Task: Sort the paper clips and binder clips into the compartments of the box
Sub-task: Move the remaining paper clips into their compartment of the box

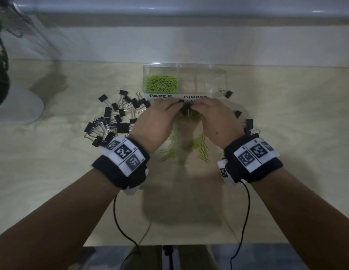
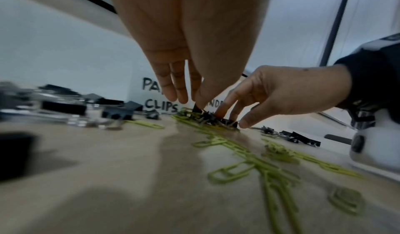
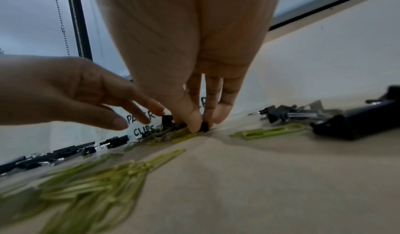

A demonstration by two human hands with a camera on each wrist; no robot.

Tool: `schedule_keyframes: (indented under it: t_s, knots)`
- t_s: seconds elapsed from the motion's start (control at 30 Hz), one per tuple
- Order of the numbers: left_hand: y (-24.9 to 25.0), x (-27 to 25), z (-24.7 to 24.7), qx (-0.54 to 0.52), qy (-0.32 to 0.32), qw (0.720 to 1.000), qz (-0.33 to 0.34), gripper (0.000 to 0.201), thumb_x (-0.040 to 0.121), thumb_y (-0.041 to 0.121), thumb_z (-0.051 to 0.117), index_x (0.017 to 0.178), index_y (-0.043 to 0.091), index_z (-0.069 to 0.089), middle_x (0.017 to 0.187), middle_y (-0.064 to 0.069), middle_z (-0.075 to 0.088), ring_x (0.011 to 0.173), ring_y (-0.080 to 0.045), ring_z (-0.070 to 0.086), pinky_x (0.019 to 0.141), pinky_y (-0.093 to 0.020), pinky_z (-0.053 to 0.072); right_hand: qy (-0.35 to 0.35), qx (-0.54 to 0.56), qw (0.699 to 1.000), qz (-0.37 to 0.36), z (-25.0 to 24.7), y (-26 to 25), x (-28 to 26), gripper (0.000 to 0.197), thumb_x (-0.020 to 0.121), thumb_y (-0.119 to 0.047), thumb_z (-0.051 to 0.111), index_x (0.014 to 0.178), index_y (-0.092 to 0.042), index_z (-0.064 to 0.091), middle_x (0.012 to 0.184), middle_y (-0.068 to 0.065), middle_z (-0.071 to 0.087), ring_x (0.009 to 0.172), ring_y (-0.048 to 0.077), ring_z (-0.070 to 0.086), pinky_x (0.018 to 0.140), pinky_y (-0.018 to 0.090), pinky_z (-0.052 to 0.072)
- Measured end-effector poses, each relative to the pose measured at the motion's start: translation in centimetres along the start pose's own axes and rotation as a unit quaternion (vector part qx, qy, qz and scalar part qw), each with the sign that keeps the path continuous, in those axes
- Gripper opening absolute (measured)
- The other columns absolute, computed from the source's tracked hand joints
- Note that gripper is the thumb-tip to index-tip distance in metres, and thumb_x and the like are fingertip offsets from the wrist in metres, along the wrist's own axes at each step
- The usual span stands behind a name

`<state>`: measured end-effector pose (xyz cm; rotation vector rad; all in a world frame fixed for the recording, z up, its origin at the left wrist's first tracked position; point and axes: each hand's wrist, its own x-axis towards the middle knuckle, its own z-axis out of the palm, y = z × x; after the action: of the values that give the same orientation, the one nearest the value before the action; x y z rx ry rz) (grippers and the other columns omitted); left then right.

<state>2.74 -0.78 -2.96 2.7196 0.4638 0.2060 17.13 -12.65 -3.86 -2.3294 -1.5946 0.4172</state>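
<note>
Before the box (image 1: 221, 80), right hand (image 1: 214, 118) pinches binder clips (image 1: 186, 110), left hand (image 1: 152, 121) touching.

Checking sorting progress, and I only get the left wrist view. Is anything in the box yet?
Observer: Yes. The head view shows green paper clips heaped in the paper-clip compartment.
Operator: And the binder side?
Observer: No clips show in the binder compartment.
Operator: Does the right hand have anything?
Observer: In the right wrist view, the right hand pinches a black binder clip between thumb and fingers, down at the table.
</note>
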Motion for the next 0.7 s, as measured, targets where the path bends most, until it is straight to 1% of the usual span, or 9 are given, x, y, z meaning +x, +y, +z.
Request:
schedule_keyframes:
  t_s: [0.07, 0.13, 0.23, 0.33, 0.4, 0.43, 0.5, 0.57, 0.7]
  knots:
    - [0.7, 0.9, 0.5, 0.009, -0.055, 0.998, -0.003, 0.06, 0.074, -0.009, 0.057, 0.132, 0.005, 0.047, 0.131, -0.015, 0.053, 0.113, -0.036, 0.05, 0.093, -0.045, 0.047, 0.005, 0.018, 1.0, -0.001, 0.1, 0.3, -0.4, 0.045, 0.075, 0.01, 0.052, 0.114, -0.009, 0.063, 0.113, 0.007, 0.058, 0.097, 0.029, 0.057, 0.083, 0.042, 0.052]
    - [0.9, 1.4, 1.2, 0.029, -0.087, 0.996, -0.023, 0.063, 0.077, -0.007, 0.055, 0.137, 0.005, 0.039, 0.132, -0.015, 0.05, 0.115, -0.036, 0.045, 0.095, -0.044, 0.044, 0.006, 0.048, 0.999, 0.003, -0.1, 0.6, -0.9, 0.037, 0.075, 0.008, 0.056, 0.11, -0.005, 0.064, 0.107, 0.01, 0.058, 0.092, 0.028, 0.058, 0.082, 0.036, 0.051]
    - [0.7, 1.3, 2.0, 0.065, -0.081, 0.994, -0.014, 0.043, 0.077, -0.002, 0.059, 0.119, 0.005, 0.054, 0.116, -0.016, 0.056, 0.1, -0.036, 0.049, 0.086, -0.045, 0.046, -0.004, 0.079, 0.997, 0.01, -0.6, 1.0, -1.3, 0.03, 0.074, 0.002, 0.064, 0.103, -0.008, 0.065, 0.097, 0.004, 0.053, 0.084, 0.022, 0.057, 0.075, 0.03, 0.047]
    - [0.6, 0.8, 1.9, 0.016, -0.058, 0.998, -0.023, 0.028, 0.073, 0.002, 0.065, 0.1, 0.004, 0.061, 0.104, -0.016, 0.058, 0.092, -0.035, 0.05, 0.079, -0.042, 0.045, 0.002, 0.093, 0.996, 0.005, -1.2, 1.0, -1.6, 0.028, 0.07, 0.003, 0.065, 0.093, -0.013, 0.063, 0.089, -0.003, 0.05, 0.077, 0.015, 0.054, 0.073, 0.031, 0.048]
    - [0.6, 0.7, 1.6, -0.027, -0.05, 0.998, -0.038, 0.025, 0.074, 0.007, 0.066, 0.098, 0.005, 0.06, 0.104, -0.015, 0.058, 0.094, -0.034, 0.049, 0.079, -0.044, 0.044, 0.015, 0.097, 0.995, 0.001, -1.6, 1.1, -1.9, 0.026, 0.07, 0.005, 0.065, 0.089, -0.013, 0.064, 0.085, 0.002, 0.054, 0.073, 0.015, 0.055, 0.068, 0.032, 0.05]
    - [0.6, 0.6, 1.4, -0.042, -0.044, 0.997, -0.04, 0.023, 0.073, 0.008, 0.066, 0.095, 0.006, 0.058, 0.103, -0.014, 0.058, 0.093, -0.034, 0.048, 0.077, -0.046, 0.044, 0.018, 0.101, 0.995, 0.0, -1.8, 1.1, -2.0, 0.026, 0.07, 0.005, 0.066, 0.089, -0.013, 0.065, 0.084, 0.002, 0.055, 0.072, 0.013, 0.054, 0.067, 0.028, 0.05]
    - [0.4, 0.5, 1.3, -0.056, -0.032, 0.997, -0.035, 0.02, 0.072, 0.012, 0.067, 0.09, 0.007, 0.056, 0.097, -0.012, 0.058, 0.09, -0.032, 0.048, 0.073, -0.048, 0.045, 0.025, 0.115, 0.993, -0.001, -2.2, 1.3, -2.4, 0.024, 0.071, 0.002, 0.07, 0.089, -0.014, 0.066, 0.086, -0.001, 0.056, 0.071, 0.005, 0.052, 0.068, 0.012, 0.045]
    - [0.2, 0.4, 1.4, -0.073, -0.027, 0.997, -0.027, 0.018, 0.074, 0.017, 0.068, 0.086, 0.011, 0.055, 0.093, -0.007, 0.057, 0.089, -0.028, 0.047, 0.072, -0.047, 0.046, 0.042, 0.138, 0.989, -0.001, -2.9, 1.6, -2.8, 0.022, 0.072, -0.001, 0.073, 0.088, -0.015, 0.066, 0.086, -0.003, 0.057, 0.072, -0.001, 0.053, 0.071, 0.005, 0.043]
    - [-0.1, 0.2, 1.1, -0.167, -0.005, 0.985, -0.042, 0.015, 0.078, 0.025, 0.07, 0.082, 0.019, 0.056, 0.084, 0.006, 0.058, 0.085, -0.018, 0.047, 0.073, -0.039, 0.044, 0.094, 0.147, 0.985, 0.011, -3.9, 3.0, -3.3, 0.02, 0.072, 0.001, 0.072, 0.087, -0.012, 0.067, 0.087, 0.001, 0.059, 0.074, 0.008, 0.058, 0.07, 0.009, 0.046]
